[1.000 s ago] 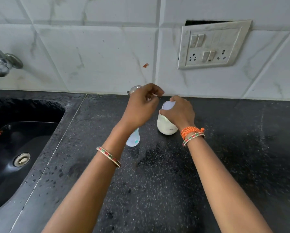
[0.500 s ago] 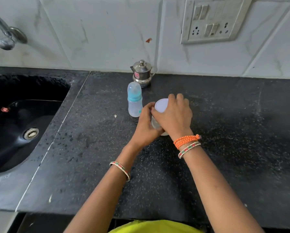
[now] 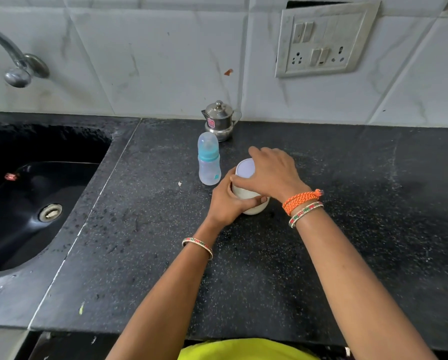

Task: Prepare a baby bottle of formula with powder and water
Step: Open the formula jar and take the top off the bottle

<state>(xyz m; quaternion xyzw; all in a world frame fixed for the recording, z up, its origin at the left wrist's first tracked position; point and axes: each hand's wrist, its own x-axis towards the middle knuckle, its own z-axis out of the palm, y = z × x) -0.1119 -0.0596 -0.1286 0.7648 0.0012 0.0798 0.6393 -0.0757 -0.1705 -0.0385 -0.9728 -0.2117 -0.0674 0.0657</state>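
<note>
Centrally on the black counter [image 3: 347,255] (sink [image 3: 35,203] at left), left hand [image 3: 228,201] and right hand [image 3: 272,172] grip a white jar [image 3: 254,207].

Polished steel pot [image 3: 219,120]; translucent plastic bottle [image 3: 208,162]; speckled matt stone counter [image 3: 347,255]; glossy tiles [image 3: 165,61].

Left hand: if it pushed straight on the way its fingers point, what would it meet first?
The left hand is already wrapped around the white powder jar, so the jar itself blocks it. Beyond that lies bare black countertop; depth is hard to judge.
</note>
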